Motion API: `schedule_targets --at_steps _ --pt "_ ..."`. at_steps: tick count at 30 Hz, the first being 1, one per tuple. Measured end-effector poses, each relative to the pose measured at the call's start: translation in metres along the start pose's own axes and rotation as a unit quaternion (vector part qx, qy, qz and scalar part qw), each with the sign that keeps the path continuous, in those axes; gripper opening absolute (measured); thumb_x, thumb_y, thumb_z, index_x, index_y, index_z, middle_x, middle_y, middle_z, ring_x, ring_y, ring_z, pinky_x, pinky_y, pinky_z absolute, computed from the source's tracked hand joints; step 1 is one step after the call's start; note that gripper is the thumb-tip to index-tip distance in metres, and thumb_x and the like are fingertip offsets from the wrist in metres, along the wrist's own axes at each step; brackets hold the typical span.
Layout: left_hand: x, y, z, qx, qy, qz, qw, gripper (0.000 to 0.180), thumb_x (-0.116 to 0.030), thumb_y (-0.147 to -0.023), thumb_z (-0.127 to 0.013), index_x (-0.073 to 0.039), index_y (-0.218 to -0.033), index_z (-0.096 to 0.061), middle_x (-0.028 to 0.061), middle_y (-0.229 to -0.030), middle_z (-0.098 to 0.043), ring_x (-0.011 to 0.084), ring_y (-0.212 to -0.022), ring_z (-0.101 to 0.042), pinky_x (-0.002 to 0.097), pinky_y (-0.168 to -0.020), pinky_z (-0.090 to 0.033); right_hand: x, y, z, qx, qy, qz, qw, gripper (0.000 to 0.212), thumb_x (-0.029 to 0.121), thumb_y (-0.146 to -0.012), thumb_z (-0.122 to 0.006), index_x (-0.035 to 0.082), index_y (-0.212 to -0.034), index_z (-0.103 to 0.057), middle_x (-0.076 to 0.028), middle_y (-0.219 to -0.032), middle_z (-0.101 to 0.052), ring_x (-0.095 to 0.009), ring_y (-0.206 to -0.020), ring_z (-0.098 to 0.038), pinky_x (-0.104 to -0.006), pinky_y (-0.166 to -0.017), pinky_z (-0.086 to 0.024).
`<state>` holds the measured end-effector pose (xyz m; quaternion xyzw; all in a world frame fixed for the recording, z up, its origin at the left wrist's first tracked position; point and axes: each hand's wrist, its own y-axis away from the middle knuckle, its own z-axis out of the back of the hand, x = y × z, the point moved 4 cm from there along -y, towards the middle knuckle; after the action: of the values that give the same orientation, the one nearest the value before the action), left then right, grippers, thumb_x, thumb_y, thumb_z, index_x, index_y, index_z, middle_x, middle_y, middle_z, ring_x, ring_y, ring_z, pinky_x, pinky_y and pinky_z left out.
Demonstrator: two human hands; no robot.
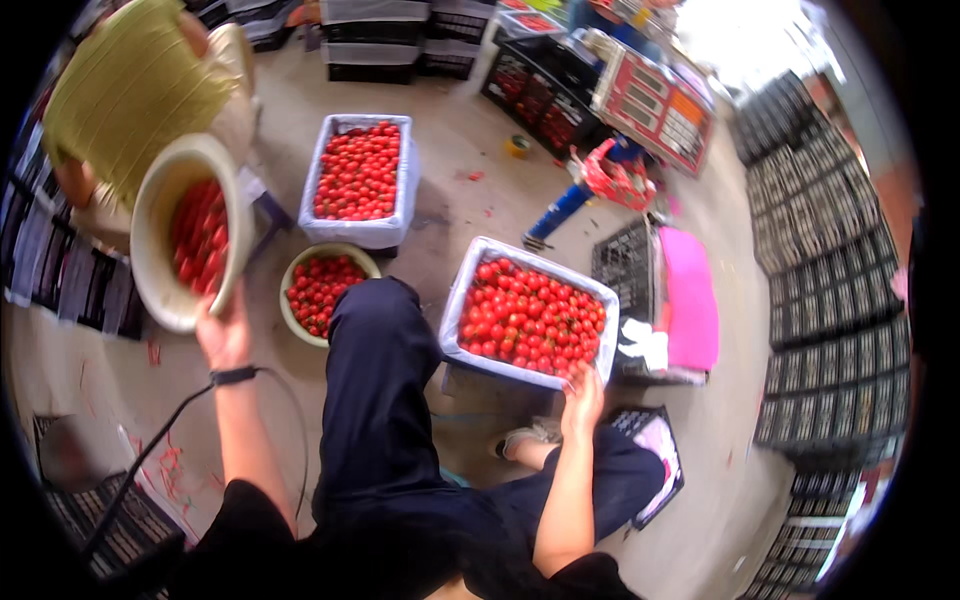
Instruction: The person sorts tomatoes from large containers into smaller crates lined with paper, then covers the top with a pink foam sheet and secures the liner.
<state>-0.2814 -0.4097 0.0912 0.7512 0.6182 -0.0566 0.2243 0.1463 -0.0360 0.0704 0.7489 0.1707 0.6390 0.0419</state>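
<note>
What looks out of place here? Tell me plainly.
Thin red strands lie scattered on the floor left of the left forearm, like stray litter. Red scraps right of the farther tomato crate are too small to identify.

The bucket (150, 225) is at the left, the person's left hand (228, 338) at its rim; a co-worker (140, 90) is behind it. To its right sits the bowl (350, 251), the far tub (355, 236) behind that. The near tub (508, 371) lies farther right — right hand (582, 402) at its near edge. All four contain tomatoes (530, 318). Crate stacks (830, 290) line the far right.
</note>
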Motion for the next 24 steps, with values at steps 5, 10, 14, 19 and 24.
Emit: schedule_targets --at_steps 5,10,14,19,24 --pt "-0.032 -0.003 0.199 -0.152 -0.196 -0.056 0.967 0.023 -0.001 -0.077 -0.043 0.011 -0.096 -0.047 0.0205 -0.1 -0.05 0.032 -0.1 -0.047 0.0411 -0.094 -0.041 -0.009 -0.018 -0.038 0.062 0.263 0.162 0.949 0.023 0.014 -0.087 -0.048 0.002 -0.106 -0.051 -0.01 -0.106 -0.054 -0.02 -0.098 -0.052 -0.0309 -0.082 -0.043" --pt "0.028 0.021 0.315 -0.33 -0.04 0.055 0.941 0.021 -0.002 -0.079 -0.039 0.012 -0.091 -0.048 0.0184 -0.097 -0.048 0.0285 -0.1 -0.044 0.0381 -0.09 -0.045 -0.013 -0.023 -0.096 0.15 0.555 0.359 0.735 0.044 0.019 -0.073 -0.058 0.006 -0.114 -0.048 -0.017 -0.116 -0.047 -0.033 -0.11 -0.042 -0.041 -0.093 -0.034" --pt "0.024 0.019 0.431 -0.067 -0.721 0.047 0.688 0.022 -0.008 -0.084 -0.043 0.009 -0.091 -0.055 0.0169 -0.098 -0.054 0.0217 -0.093 -0.053 0.035 -0.085 -0.047 -0.058 -0.018 -0.156 0.267 0.674 0.376 0.577 0.05 0.033 -0.081 -0.051 0.015 -0.126 -0.04 -0.009 -0.134 -0.032 -0.029 -0.126 -0.025 -0.0475 -0.103 -0.017" --pt "0.104 0.068 0.355 -0.102 -0.509 0.287 0.805 0.024 -0.012 -0.086 -0.042 0.008 -0.097 -0.053 0.014 -0.099 -0.056 0.0209 -0.093 -0.054 0.0332 -0.084 -0.046 -0.051 -0.055 -0.124 0.232 0.677 0.401 0.572 0.049 0.039 -0.08 -0.051 0.019 -0.124 -0.04 -0.007 -0.131 -0.035 -0.026 -0.125 -0.028 -0.0515 -0.102 -0.015" --pt "0.112 0.101 0.196 -0.044 -0.393 0.401 0.826 0.028 -0.015 -0.088 -0.041 0.006 -0.103 -0.051 0.0111 -0.101 -0.057 0.02 -0.092 -0.055 0.0313 -0.082 -0.046 -0.028 -0.098 -0.1 0.22 0.68 0.381 0.586 0.046 0.035 -0.079 -0.055 0.015 -0.119 -0.045 -0.007 -0.129 -0.038 -0.024 -0.123 -0.031 -0.0464 -0.102 -0.021"
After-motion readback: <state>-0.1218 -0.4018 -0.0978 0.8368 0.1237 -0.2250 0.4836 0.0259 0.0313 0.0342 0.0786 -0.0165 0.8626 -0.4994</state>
